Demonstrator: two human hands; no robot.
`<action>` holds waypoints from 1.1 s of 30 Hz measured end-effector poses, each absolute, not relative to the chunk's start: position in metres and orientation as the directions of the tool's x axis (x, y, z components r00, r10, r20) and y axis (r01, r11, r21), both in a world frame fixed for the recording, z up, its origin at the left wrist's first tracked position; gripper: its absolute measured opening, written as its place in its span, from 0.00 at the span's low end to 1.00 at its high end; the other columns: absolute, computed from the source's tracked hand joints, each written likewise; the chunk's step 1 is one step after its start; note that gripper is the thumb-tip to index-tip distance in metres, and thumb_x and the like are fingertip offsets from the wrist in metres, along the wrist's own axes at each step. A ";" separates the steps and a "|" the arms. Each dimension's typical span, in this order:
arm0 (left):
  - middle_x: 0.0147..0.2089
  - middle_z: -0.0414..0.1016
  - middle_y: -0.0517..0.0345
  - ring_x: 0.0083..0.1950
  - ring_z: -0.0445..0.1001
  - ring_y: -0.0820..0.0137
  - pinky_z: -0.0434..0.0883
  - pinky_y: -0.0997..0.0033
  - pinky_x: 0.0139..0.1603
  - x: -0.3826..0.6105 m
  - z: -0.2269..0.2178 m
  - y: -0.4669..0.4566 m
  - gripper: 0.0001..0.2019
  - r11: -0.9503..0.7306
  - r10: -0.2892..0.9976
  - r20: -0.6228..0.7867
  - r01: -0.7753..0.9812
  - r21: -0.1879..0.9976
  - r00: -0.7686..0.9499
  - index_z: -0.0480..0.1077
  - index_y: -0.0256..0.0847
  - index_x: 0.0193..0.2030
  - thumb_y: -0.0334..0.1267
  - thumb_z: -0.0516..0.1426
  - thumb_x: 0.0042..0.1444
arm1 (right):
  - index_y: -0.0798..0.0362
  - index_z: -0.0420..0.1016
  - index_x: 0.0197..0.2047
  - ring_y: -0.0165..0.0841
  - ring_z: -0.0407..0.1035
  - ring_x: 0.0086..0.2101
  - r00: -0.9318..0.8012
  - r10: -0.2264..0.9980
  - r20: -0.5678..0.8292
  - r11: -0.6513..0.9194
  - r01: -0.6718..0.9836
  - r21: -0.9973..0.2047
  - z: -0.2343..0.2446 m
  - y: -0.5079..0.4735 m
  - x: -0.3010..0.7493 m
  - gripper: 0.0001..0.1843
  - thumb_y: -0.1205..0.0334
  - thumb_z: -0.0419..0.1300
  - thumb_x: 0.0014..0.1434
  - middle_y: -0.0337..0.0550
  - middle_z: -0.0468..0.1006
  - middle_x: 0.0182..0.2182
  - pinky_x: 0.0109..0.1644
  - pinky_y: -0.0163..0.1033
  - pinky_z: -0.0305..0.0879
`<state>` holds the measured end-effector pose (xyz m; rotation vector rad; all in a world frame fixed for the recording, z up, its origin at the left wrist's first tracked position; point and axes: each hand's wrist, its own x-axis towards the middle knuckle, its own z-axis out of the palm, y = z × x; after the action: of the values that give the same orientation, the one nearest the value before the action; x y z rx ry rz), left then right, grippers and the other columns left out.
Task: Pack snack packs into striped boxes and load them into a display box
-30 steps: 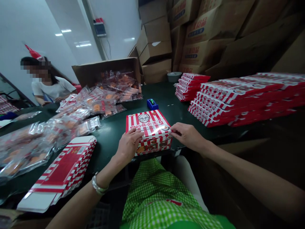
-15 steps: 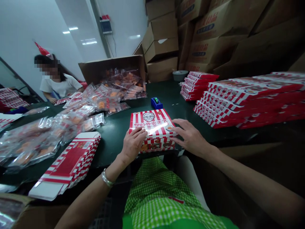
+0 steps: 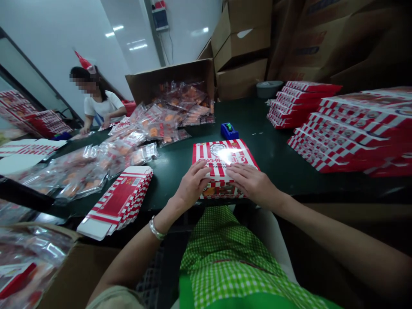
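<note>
A red-and-white striped carton (image 3: 222, 155) with a printed lid lies in front of me at the table's near edge, its lid down. On the lid's left front part rest the fingers of my left hand (image 3: 192, 182), stretched out and slightly bent. My right hand (image 3: 252, 180) lies with its fingers flat on the lid's right front part. Neither hand is wrapped round the carton. Just behind it stands a blue tape dispenser (image 3: 229, 131). A fanned stack of flattened striped cartons (image 3: 117, 197) is to the left of my left hand.
Clear packets of orange-brown food (image 3: 167, 124) spill from an open cardboard box (image 3: 138, 88) across the dark green table (image 3: 180, 167). Filled-out striped cartons (image 3: 350, 133) are stacked at right. A person (image 3: 101, 105) works at far left. A box of packets (image 3: 64, 266) stands lower left.
My view has turned left. My right hand has come from the carton's right side onto its lid. The left hand still rests on the left front part.
</note>
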<state>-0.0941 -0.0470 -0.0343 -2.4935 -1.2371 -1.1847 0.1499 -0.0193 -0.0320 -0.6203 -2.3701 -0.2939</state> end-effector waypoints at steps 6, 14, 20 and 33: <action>0.42 0.75 0.53 0.38 0.75 0.66 0.74 0.65 0.37 -0.105 -0.018 -0.065 0.13 -0.350 0.830 0.534 0.895 0.277 0.159 0.71 0.42 0.47 0.33 0.61 0.55 | 0.59 0.73 0.52 0.45 0.70 0.52 -0.664 0.345 0.663 0.886 0.463 0.002 -0.042 -0.017 0.152 0.15 0.66 0.54 0.63 0.58 0.76 0.50 0.56 0.55 0.69; 0.28 0.75 0.62 0.26 0.70 0.74 0.67 0.76 0.28 -0.107 -0.025 -0.058 0.01 -0.402 0.798 0.594 0.824 0.398 0.103 0.72 0.40 0.34 0.33 0.60 0.55 | 0.54 0.77 0.41 0.43 0.73 0.47 -0.661 0.368 0.654 0.870 0.492 0.007 -0.015 -0.015 0.138 0.11 0.66 0.52 0.64 0.51 0.80 0.44 0.52 0.53 0.71; 0.36 0.78 0.55 0.35 0.76 0.71 0.72 0.74 0.35 -0.118 -0.032 -0.068 0.07 -0.556 0.732 0.637 0.753 0.352 0.242 0.73 0.40 0.42 0.33 0.55 0.61 | 0.55 0.78 0.40 0.45 0.72 0.47 -0.659 0.365 0.658 0.876 0.482 -0.003 -0.020 -0.021 0.134 0.12 0.69 0.52 0.63 0.53 0.80 0.43 0.52 0.55 0.69; 0.35 0.74 0.57 0.34 0.73 0.72 0.73 0.72 0.36 -0.115 -0.042 -0.065 0.07 -0.542 0.795 0.603 0.529 0.653 0.071 0.75 0.40 0.41 0.32 0.59 0.55 | 0.56 0.74 0.42 0.45 0.72 0.46 -0.676 0.366 0.640 0.848 0.525 0.070 -0.023 -0.023 0.133 0.09 0.68 0.53 0.62 0.53 0.79 0.43 0.51 0.54 0.69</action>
<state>-0.1151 -0.0647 -0.0420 -2.4730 -1.5806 -1.7286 0.1331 -0.0226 -0.0230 -0.6464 -2.3843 -0.3284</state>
